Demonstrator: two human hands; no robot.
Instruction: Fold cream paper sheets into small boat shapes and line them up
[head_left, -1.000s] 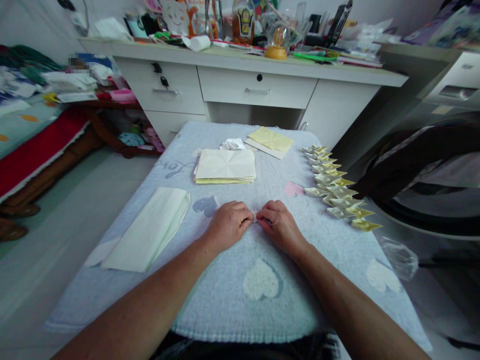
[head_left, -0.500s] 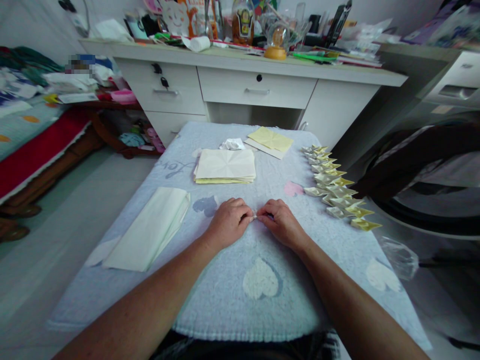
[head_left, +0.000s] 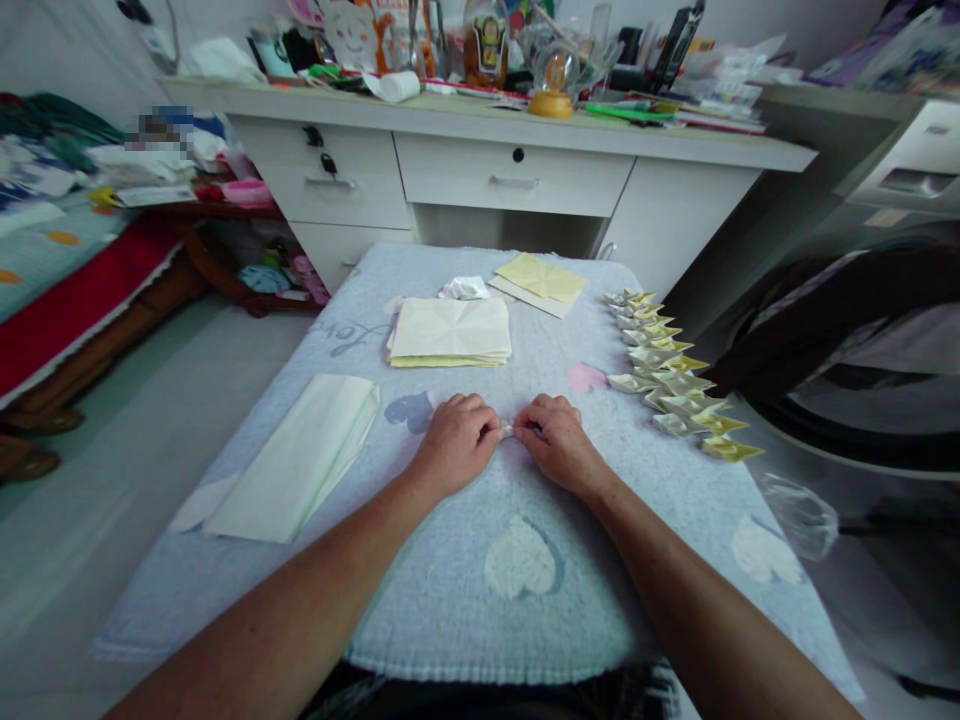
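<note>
Between my two hands is a small piece of folded white paper [head_left: 508,430], mostly covered by the fingers. My left hand [head_left: 461,440] pinches its left end, closed with thumb against fingertips. On the other end my right hand [head_left: 559,440] pinches in the same way. Beyond the hands lies a stack of creased white and yellow paper sheets [head_left: 454,328]. To the right stand rows of small folded paper boats [head_left: 679,385], white and yellow. A long folded white paper [head_left: 300,455] lies left of my left forearm.
A blue heart-patterned cloth [head_left: 420,600] covers the table. Crumpled white tissue [head_left: 464,288] and a few loose yellow and white sheets [head_left: 541,280] lie at the back. A cluttered white desk [head_left: 517,160] stands behind, a washing machine [head_left: 900,210] at right, a clear plastic bag [head_left: 799,515] near the right edge.
The pinching fingers have shifted very slightly, and a little more of the white paper shows between them. Everything else stays where it was.
</note>
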